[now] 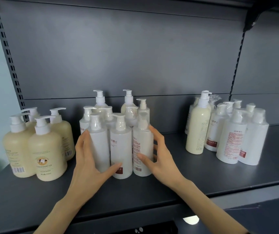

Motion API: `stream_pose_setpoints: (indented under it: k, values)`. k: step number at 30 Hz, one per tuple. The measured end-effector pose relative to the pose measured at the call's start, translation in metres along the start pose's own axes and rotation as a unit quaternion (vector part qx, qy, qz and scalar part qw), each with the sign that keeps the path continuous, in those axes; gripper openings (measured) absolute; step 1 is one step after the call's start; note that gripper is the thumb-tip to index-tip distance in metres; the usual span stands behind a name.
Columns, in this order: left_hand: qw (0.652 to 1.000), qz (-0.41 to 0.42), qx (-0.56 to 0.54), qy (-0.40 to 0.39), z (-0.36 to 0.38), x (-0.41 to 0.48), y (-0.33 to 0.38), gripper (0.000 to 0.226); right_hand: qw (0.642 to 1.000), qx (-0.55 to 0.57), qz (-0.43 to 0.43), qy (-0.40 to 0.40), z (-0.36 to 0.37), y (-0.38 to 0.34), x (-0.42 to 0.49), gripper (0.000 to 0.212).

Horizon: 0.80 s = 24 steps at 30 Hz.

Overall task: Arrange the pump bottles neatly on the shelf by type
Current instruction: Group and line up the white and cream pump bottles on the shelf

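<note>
White shrink-wrap blurs the labels on the three white pump bottles (121,146) standing side by side between the hands, and the bottles behind the grip show little but pump heads. The left hand (89,156) cups the left-end bottle, fingers up its side and thumb across the front, while the right hand (159,154) wraps the right-end one, fingers partly hidden behind it. Outward of the left hand stand four squat cream bottles (47,152) of pale yellow liquid, and well beyond the right hand a tall cream bottle (197,132) stands against more wrapped white bottles (231,141) on the same grey shelf (34,191).
</note>
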State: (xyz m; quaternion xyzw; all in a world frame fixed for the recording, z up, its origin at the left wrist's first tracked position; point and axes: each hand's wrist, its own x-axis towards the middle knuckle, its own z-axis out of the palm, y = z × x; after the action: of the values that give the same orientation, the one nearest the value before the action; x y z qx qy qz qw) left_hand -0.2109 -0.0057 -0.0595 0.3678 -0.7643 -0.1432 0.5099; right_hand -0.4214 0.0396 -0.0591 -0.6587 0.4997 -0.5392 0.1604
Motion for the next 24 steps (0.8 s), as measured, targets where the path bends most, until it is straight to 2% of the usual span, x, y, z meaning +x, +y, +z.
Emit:
stream_pose_setpoints:
  k: [9,14,18,24]
  values:
    - [0.998,-0.004,-0.026,0.049,0.002,0.002,0.000,0.113,1.000,0.003,0.003,-0.008,0.005,-0.001,-0.002,0.083]
    - [0.992,0.064,0.064,0.091,0.001,0.011,0.012,0.092,0.999,0.015,-0.003,-0.039,0.001,-0.001,-0.004,0.083]
    - [0.971,0.150,0.174,0.070,0.000,0.034,0.037,0.065,0.998,0.042,0.001,-0.048,-0.002,0.000,-0.007,0.083]
    - [0.960,0.143,0.235,0.048,-0.002,0.052,0.039,0.054,0.998,0.060,0.002,-0.033,-0.005,-0.002,-0.009,0.083]
